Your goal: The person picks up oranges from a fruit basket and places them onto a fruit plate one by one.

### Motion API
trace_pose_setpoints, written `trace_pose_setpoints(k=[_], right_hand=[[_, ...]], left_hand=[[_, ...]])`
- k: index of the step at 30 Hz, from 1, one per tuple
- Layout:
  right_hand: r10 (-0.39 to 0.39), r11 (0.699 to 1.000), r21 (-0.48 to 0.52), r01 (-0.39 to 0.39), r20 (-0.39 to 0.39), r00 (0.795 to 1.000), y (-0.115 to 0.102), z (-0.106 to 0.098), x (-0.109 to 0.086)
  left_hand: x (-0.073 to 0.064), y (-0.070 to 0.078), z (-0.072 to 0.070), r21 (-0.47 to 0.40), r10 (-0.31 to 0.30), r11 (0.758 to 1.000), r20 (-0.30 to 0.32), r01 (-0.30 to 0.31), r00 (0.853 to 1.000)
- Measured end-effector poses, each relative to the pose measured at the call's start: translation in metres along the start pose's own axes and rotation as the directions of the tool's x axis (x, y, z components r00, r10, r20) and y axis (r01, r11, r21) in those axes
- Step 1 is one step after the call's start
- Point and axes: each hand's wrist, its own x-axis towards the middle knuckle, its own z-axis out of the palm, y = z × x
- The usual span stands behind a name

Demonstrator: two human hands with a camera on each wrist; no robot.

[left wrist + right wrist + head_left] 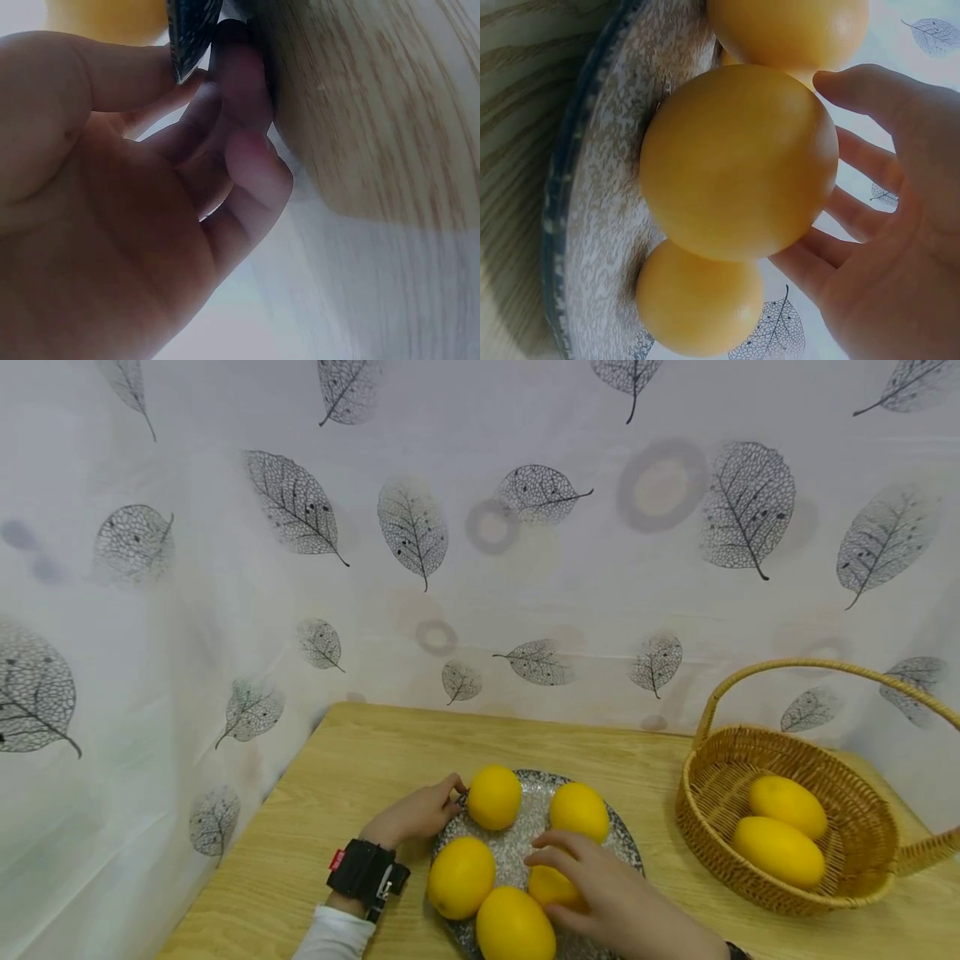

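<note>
A round speckled grey plate [516,858] with a dark rim carries several yellow lemons. My left hand [414,815] pinches its left rim; in the left wrist view the thumb [139,75] lies on top and the fingers [247,161] curl beneath, above the wood. At the plate's right side my right hand [611,889] curves around one lemon [739,161], thumb on the near side and fingers on the far side. That lemon sits between two others, the back one [579,812] and the front one [516,927]. Two more lemons stand along the left, one [493,797] close to my left fingertips.
To the right of the plate stands a wicker basket [716,858] with a tall arched handle [813,665]; two yellow lemons [787,806] lie inside it. The wooden table [390,735] meets a leaf-printed curtain [480,610] along its back and left edges.
</note>
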Motion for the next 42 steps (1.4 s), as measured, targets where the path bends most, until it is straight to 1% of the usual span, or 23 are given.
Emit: trace_pose_setpoints(k=[6, 15, 20, 29, 34, 42], right_hand=[[0.037, 0.997, 0.059, -0.04, 0.053, 0.998, 0.0005, -0.002, -0.0002], [0.025, 0.996, 0.081, -0.028, 0.04, 0.999, 0.0002, -0.0053, 0.0001], [0.022, 0.997, 0.076, -0.025, 0.039, 0.999, 0.0007, -0.0058, 0.0001], [0.003, 1.0, 0.012, -0.003, 0.013, 1.0, 0.0006, -0.0073, 0.0006], [-0.003, 1.0, 0.001, 0.003, 0.005, 1.0, 0.0017, -0.0078, 0.0005], [0.008, 1.0, 0.0, -0.008, 0.012, 1.0, 0.0022, -0.0092, 0.0007]], left_hand=[[-0.0004, 0.0007, 0.0004, -0.023, -0.02, 1.0, 0.003, 0.02, 1.0], [-0.0001, 0.0004, -0.0005, -0.014, -0.009, 1.0, 0.002, 0.009, 1.0], [-0.0001, 0.0002, -0.0009, -0.02, -0.007, 1.0, 0.01, 0.007, 1.0], [0.0004, -0.0007, -0.0009, -0.017, 0.0, 1.0, 0.008, 0.0, 1.0], [0.0003, -0.0015, -0.0003, -0.01, -0.004, 1.0, 0.009, 0.004, 1.0], [-0.0012, -0.0003, -0.0018, 0.028, 0.006, 1.0, -0.002, -0.006, 1.0]])
